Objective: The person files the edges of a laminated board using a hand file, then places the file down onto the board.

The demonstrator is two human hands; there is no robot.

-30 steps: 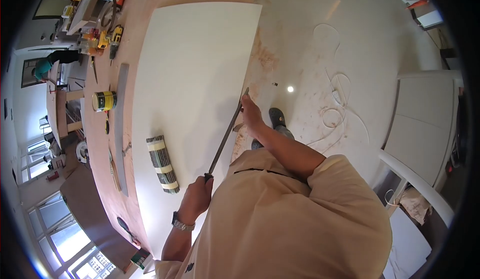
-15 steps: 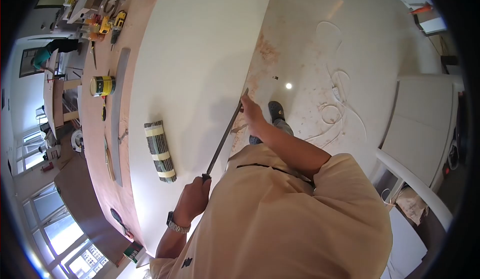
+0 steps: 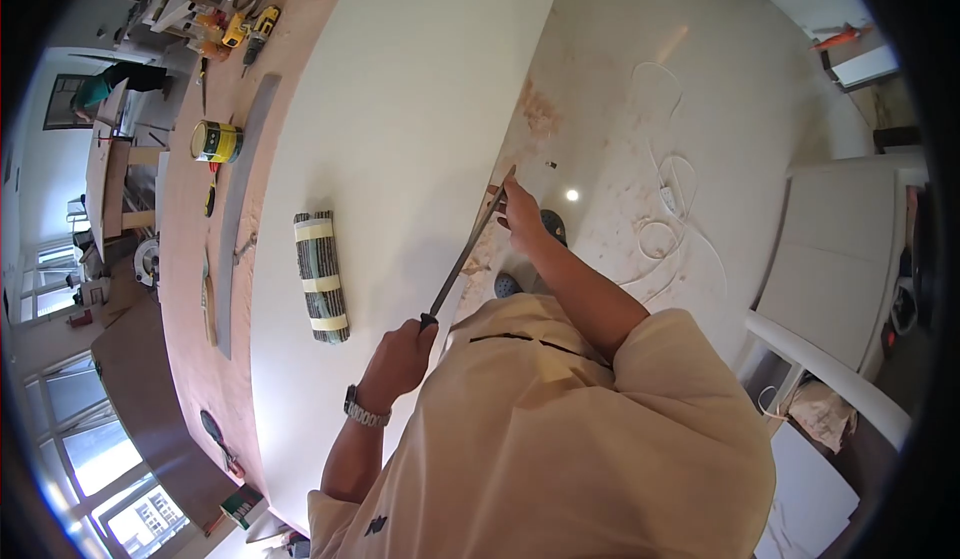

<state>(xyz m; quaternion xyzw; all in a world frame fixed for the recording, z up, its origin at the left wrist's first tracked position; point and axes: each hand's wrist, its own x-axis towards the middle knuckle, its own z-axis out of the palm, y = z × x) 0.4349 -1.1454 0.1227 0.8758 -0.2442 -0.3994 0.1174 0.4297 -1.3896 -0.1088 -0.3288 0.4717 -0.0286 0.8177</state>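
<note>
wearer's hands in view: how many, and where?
2. The left hand grips the black handle of the long tool; the right hand is at its far end. Some fingers are hidden, but neither hand is.

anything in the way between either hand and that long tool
Nothing visible: the left hand holds the long tool near one end, the right hand near the other; the patterned roll lies apart on the white board.

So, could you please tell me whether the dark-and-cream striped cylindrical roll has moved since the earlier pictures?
No: the striped roll keeps its place relative to the yellow-and-black round can; the camera's view has shifted.
</note>
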